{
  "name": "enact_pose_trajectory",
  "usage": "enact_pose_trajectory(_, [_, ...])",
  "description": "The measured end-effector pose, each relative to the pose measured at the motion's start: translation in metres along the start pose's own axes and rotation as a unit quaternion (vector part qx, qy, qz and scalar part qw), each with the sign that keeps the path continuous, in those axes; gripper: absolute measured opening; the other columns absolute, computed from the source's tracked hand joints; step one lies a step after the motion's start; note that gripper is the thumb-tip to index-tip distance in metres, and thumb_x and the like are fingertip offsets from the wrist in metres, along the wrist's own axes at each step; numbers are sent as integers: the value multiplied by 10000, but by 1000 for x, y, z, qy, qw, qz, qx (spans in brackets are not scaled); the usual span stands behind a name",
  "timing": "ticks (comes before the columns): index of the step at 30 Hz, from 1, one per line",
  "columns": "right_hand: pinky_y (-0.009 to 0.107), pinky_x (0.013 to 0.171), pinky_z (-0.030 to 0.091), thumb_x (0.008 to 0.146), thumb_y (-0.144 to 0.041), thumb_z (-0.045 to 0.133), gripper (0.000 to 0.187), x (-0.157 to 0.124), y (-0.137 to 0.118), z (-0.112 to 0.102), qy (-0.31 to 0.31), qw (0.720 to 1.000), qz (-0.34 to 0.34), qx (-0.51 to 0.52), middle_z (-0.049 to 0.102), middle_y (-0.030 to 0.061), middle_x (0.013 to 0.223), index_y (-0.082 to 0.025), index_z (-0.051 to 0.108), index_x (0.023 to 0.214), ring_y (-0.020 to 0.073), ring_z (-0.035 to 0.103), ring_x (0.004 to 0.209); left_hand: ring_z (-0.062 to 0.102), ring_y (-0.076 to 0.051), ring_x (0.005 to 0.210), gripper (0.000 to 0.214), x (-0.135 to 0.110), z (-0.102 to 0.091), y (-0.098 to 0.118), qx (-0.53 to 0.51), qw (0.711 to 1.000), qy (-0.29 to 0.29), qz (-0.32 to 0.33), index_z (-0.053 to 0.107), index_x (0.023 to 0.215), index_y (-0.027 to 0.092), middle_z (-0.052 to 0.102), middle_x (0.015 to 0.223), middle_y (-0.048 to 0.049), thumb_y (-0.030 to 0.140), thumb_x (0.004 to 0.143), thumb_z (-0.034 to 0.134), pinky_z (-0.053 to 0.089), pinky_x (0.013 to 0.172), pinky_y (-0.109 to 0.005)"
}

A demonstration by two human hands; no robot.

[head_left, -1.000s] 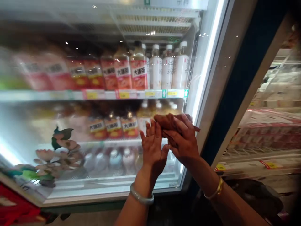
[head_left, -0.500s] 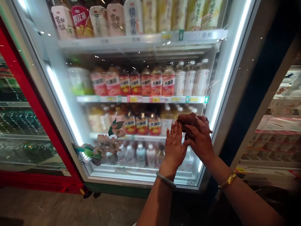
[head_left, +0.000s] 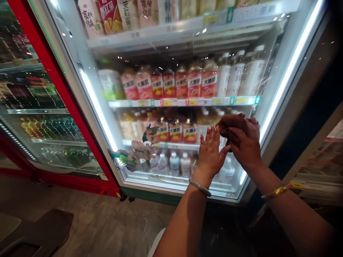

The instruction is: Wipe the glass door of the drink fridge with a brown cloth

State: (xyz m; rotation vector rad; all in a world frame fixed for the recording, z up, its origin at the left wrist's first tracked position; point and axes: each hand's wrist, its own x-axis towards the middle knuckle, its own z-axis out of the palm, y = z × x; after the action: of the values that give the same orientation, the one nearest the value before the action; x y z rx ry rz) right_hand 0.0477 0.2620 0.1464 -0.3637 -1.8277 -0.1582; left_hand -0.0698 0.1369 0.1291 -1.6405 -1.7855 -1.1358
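My right hand [head_left: 245, 146] is closed round a bunched brown cloth [head_left: 230, 125] and presses it against the glass door [head_left: 112, 117] of a lit drinks fridge, near the door's right edge. Beside it my left hand [head_left: 211, 153] lies flat on the same glass, fingers stretched upward and touching the cloth. A pale bangle sits on my left wrist, a gold one on my right. Behind the glass stand rows of bottled tea [head_left: 187, 84] on shelves with price tags. A flower sticker [head_left: 139, 151] is stuck low on the glass.
A second fridge with a red frame [head_left: 64, 96] stands to the left, full of drinks. More shelving [head_left: 313, 175] shows at the far right. The floor [head_left: 112, 228] below is grey tile, with a dark object [head_left: 40, 228] at the lower left.
The view has pulled back and swung left, so the red fridge and floor now show. Both hands stay together on the glass with the cloth, now a little higher in the frame.
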Motion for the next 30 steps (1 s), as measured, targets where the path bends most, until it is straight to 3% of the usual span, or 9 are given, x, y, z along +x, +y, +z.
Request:
enact_pose_trajectory(3, [693, 1246, 316, 904, -258, 659, 245, -54, 17, -2, -52, 998, -36, 2, 473, 119, 1567, -251, 724, 1141, 415, 290, 1569, 23, -229, 1629, 773, -6, 18, 6, 17, 1000, -4, -8, 21, 1678, 214, 128, 1744, -93, 530, 1063, 367, 122, 1337, -547])
enact_pose_trajectory(7, [674, 1236, 342, 854, -249, 705, 317, -92, 50, -16, 5, 997, 68, -22, 423, 148, 1609, -269, 715, 1171, 441, 313, 1554, -51, -302, 1620, 791, -13, 45, 13, 48, 999, -1, -9, 55, 1681, 235, 27, 1749, -110, 553, 1045, 400, 105, 1310, -636])
enact_pose_trajectory(9, [676, 1245, 317, 837, -228, 704, 421, -88, 51, -20, 32, 991, 123, -26, 359, 163, 1645, -255, 678, 1256, 439, 288, 1564, -73, -328, 1614, 798, -16, 55, 14, 57, 998, 7, -12, 63, 1682, 245, -3, 1749, -118, 556, 1038, 416, 94, 1299, -662])
enact_pose_trajectory(12, [679, 1247, 315, 868, -203, 658, 491, -75, 35, -14, 23, 989, 144, -22, 233, 144, 1705, -246, 622, 1356, 413, 202, 1598, -85, -336, 1611, 792, -16, 62, 13, 65, 998, 15, -9, 54, 1682, 280, -7, 1752, -107, 532, 1037, 440, 94, 1293, -673])
enact_pose_trajectory(16, [640, 1257, 343, 936, -189, 624, 384, -82, 20, -1, -45, 998, 29, -14, 281, 82, 1704, -273, 659, 1308, 359, 168, 1618, -81, -313, 1617, 822, -16, 63, 12, 82, 997, 10, -8, -37, 1677, 243, 26, 1751, -115, 509, 1047, 419, 103, 1299, -661])
enact_pose_trajectory(19, [625, 1271, 328, 927, -189, 671, 250, -103, 31, -2, -35, 998, -55, -12, 404, 82, 1643, -252, 719, 1164, 360, 239, 1599, -87, -304, 1617, 828, -20, 62, 11, 104, 994, -10, -4, -17, 1679, 220, -13, 1750, -110, 525, 1044, 418, 99, 1311, -630])
enact_pose_trajectory(21, [616, 1281, 311, 914, -185, 693, 218, -110, 43, -6, -37, 997, -69, -9, 434, 75, 1625, -257, 735, 1116, 363, 266, 1588, -95, -305, 1614, 814, -23, 63, 8, 118, 993, -21, 6, 11, 1681, 233, -25, 1750, -103, 531, 1043, 418, 82, 1314, -624])
enact_pose_trajectory(27, [678, 1261, 299, 860, -158, 680, 471, -87, 53, -17, 21, 994, 102, -31, 221, 92, 1720, -263, 652, 1318, 395, 186, 1605, -51, -284, 1620, 792, -31, 67, -4, 115, 993, -20, 29, -64, 1672, 286, 26, 1752, -88, 479, 1062, 403, 62, 1323, -602])
enact_pose_trajectory(30, [677, 1265, 302, 861, -145, 683, 464, -93, 47, -16, -19, 996, 75, -36, 223, 77, 1724, -277, 670, 1305, 384, 137, 1620, -8, -283, 1623, 801, -36, 65, -10, 117, 992, -21, 48, -73, 1669, 276, 59, 1749, -97, 472, 1062, 411, 96, 1325, -587])
